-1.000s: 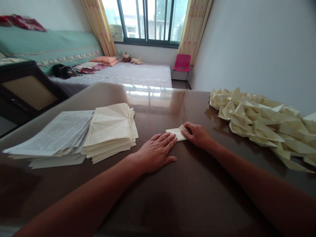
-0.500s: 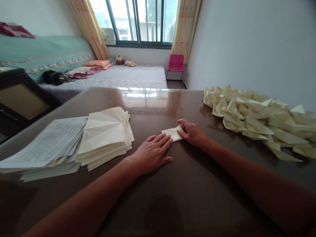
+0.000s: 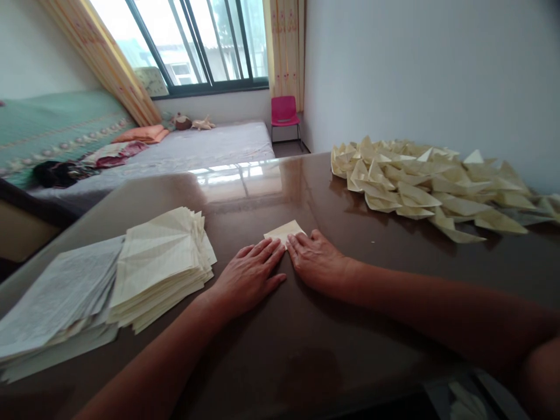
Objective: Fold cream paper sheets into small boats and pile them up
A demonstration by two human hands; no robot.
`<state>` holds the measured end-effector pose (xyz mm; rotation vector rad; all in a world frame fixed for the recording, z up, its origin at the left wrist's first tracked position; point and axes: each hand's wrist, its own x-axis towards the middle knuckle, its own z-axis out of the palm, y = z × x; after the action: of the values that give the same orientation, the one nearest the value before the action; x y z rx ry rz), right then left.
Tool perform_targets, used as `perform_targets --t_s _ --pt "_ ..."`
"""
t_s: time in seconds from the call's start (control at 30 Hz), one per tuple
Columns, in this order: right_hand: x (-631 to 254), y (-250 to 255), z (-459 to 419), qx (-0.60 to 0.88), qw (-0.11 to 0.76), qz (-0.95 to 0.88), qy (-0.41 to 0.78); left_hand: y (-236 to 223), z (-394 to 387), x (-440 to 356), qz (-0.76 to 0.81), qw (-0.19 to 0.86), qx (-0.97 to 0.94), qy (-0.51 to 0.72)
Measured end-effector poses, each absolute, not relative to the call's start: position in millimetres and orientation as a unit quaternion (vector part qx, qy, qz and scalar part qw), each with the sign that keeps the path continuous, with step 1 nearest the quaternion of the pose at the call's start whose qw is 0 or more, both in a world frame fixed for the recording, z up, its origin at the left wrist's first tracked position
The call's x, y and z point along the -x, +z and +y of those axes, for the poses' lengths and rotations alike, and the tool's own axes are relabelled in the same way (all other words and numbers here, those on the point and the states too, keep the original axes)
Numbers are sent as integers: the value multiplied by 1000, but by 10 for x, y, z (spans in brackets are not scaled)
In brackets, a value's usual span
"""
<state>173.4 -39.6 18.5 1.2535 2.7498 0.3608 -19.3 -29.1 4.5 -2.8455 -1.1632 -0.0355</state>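
A small folded piece of cream paper [image 3: 283, 230] lies on the brown table in front of me. My left hand [image 3: 251, 273] rests flat on its near left edge, fingers stretched out and thumb apart. From the right, my right hand [image 3: 318, 261] lies on the paper's near right part with its fingers extended and pressing down. The fingertips of both hands almost meet over the near edge, which they hide. To the left sits a stack of cream lined sheets [image 3: 155, 256], the top one creased.
Printed white sheets [image 3: 61, 291] lie left of the cream stack. A heap of folded cream paper shapes [image 3: 420, 181] spreads along the right side of the brown glossy table [image 3: 280, 350]. Beyond are a bed [image 3: 219, 143] and a pink chair [image 3: 284, 112].
My view has turned to the right. My right hand has gone from gripping the paper's right end to lying flat on it, close to my left hand, which keeps pressing.
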Motion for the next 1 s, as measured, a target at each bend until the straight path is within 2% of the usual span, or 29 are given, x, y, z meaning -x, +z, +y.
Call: perform_targets --t_s 0.3,0.47,0.53,0.7,0.9,1.0 --pt "-1759 190 -383 -454 80 880 114 98 -301 196 -380 57 923 3" --pt "-1796 321 -346 -478 129 865 80 144 -292 246 -379 63 923 -22" --pt "-1799 304 -350 -474 110 869 93 153 -283 262 -373 66 925 -35" --pt "-1744 165 -413 -401 -8 908 118 150 -247 267 -361 72 928 -55" --pt "-1856 334 -242 -487 75 867 77 118 -215 244 -395 48 911 -109" --pt "-1977 341 -37 -503 19 864 34 63 -184 230 -449 41 880 -150"
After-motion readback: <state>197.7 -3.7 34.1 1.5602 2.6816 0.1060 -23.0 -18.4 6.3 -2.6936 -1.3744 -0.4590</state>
